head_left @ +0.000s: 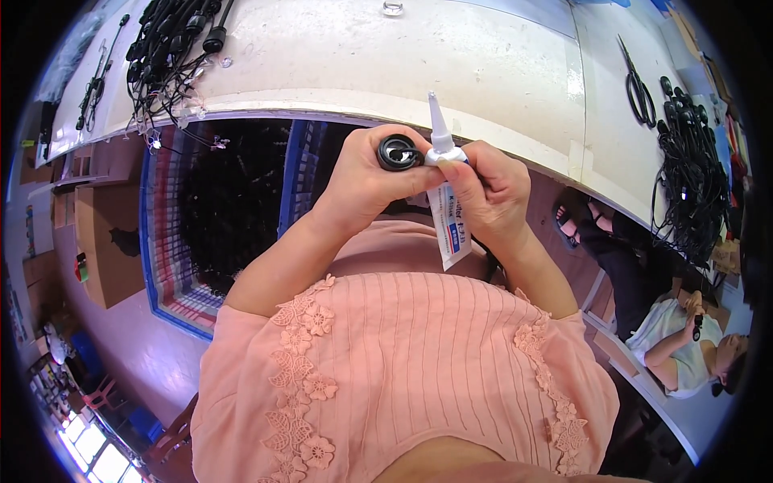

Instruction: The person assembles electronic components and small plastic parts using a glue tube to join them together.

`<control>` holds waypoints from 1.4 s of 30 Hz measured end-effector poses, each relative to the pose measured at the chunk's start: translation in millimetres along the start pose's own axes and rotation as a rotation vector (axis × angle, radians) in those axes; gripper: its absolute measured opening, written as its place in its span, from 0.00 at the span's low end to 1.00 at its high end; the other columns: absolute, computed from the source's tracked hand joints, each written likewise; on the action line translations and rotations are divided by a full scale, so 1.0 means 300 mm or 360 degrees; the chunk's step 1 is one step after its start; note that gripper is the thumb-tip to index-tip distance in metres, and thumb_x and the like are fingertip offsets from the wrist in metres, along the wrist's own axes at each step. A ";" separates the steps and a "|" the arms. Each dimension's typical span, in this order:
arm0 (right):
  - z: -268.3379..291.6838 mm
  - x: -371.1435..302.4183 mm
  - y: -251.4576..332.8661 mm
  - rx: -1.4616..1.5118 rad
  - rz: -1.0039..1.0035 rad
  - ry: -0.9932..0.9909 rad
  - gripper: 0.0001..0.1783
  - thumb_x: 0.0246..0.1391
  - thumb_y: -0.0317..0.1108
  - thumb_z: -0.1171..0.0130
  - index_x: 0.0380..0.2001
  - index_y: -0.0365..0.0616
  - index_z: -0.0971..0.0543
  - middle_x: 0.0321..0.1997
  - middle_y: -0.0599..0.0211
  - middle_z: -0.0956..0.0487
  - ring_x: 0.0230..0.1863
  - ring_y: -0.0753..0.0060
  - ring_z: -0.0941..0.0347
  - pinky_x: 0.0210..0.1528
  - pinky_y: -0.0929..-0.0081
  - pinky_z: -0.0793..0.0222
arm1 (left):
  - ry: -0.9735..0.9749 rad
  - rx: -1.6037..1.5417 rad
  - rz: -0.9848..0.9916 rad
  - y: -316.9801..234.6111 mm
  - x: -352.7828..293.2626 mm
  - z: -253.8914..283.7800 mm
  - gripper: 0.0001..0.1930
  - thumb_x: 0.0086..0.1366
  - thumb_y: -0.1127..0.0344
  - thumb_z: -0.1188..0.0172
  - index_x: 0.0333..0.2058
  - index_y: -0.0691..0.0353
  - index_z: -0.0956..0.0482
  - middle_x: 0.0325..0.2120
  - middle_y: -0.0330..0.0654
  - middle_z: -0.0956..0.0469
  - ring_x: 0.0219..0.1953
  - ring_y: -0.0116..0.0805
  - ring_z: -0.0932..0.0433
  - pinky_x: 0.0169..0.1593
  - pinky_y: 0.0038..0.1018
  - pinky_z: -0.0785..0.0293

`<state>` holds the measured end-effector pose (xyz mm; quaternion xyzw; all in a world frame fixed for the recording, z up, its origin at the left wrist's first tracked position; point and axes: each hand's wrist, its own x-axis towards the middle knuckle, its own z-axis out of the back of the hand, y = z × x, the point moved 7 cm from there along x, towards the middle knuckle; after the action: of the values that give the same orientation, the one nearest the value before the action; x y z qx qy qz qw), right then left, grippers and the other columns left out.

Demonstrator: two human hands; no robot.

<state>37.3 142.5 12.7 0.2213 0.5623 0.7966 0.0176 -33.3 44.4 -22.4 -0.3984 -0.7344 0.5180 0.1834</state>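
White tube and black fitting sit in curled hands.

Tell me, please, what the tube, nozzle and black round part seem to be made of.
Tube: perhaps soft plastic or laminate, by its smooth white, flattened body. Nozzle: probably plastic, by its translucent, milky taper. Round part: likely hard plastic, by its glossy black rim.
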 end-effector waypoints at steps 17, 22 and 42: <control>0.001 0.007 0.016 -0.0095 -0.0032 0.0101 0.10 0.49 0.30 0.44 0.18 0.38 0.28 0.14 0.68 0.32 0.15 0.82 0.38 0.16 0.83 0.43 | 0.0039 -0.0049 -0.0027 0.012 0.000 0.002 0.07 0.46 0.78 0.38 0.25 0.66 0.26 0.20 0.35 0.26 0.23 0.18 0.29 0.27 0.14 0.31; 0.018 0.010 0.041 -0.0084 0.0006 0.0145 0.09 0.49 0.30 0.44 0.20 0.37 0.27 0.15 0.68 0.31 0.15 0.83 0.38 0.17 0.83 0.43 | 0.0115 0.0072 -0.0006 0.001 -0.003 -0.015 0.08 0.46 0.76 0.36 0.26 0.66 0.26 0.20 0.34 0.26 0.23 0.18 0.29 0.27 0.14 0.32; 0.012 -0.091 0.004 0.1501 -0.1349 0.0606 0.13 0.54 0.34 0.53 0.28 0.34 0.26 0.17 0.69 0.27 0.12 0.88 0.37 0.14 0.92 0.45 | 0.0156 0.1011 -0.0512 -0.012 -0.026 -0.014 0.15 0.45 0.73 0.34 0.35 0.61 0.23 0.23 0.35 0.27 0.26 0.21 0.30 0.29 0.16 0.35</control>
<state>63.6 137.8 5.5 -0.1799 0.8825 0.4142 0.1311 -26.9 40.4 -16.4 -0.2251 -0.5805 0.6651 0.4123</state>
